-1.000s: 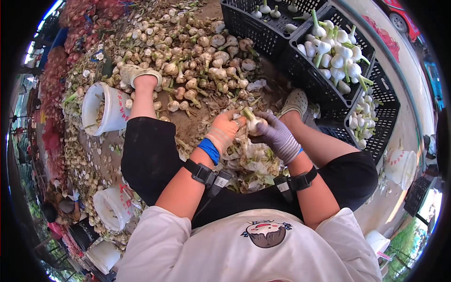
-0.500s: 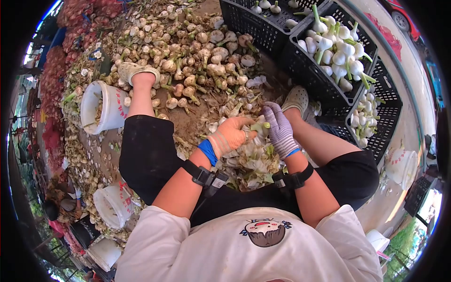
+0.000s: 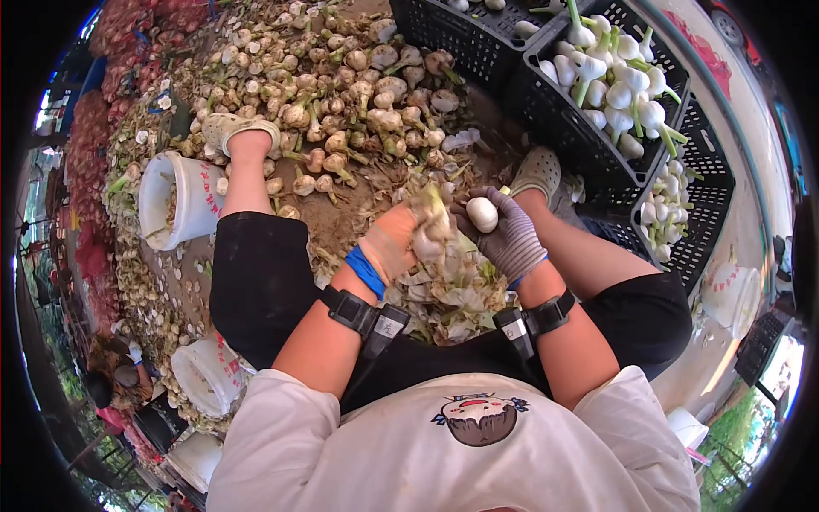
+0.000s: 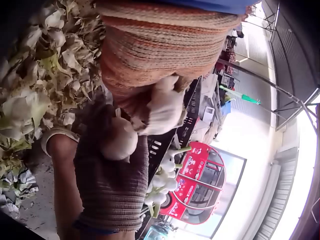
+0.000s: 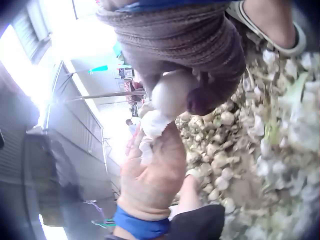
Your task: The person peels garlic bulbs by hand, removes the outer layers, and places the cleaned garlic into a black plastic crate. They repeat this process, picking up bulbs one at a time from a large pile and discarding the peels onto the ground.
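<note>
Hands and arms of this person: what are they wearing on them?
The left hand wears an orange knitted glove with a blue cuff. The right hand wears a grey-purple knitted glove, also edged in blue. Each wrist carries a black strap holding a small black camera unit. The arms are bare up to the short white T-shirt sleeves.

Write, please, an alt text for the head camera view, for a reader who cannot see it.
Seen from above, a seated person's right hand in a grey glove holds a peeled white garlic bulb, while the left hand in an orange glove grips a bunch of loose skins. Unpeeled garlic is heaped on the ground ahead; black crates at the right hold cleaned bulbs.
</note>
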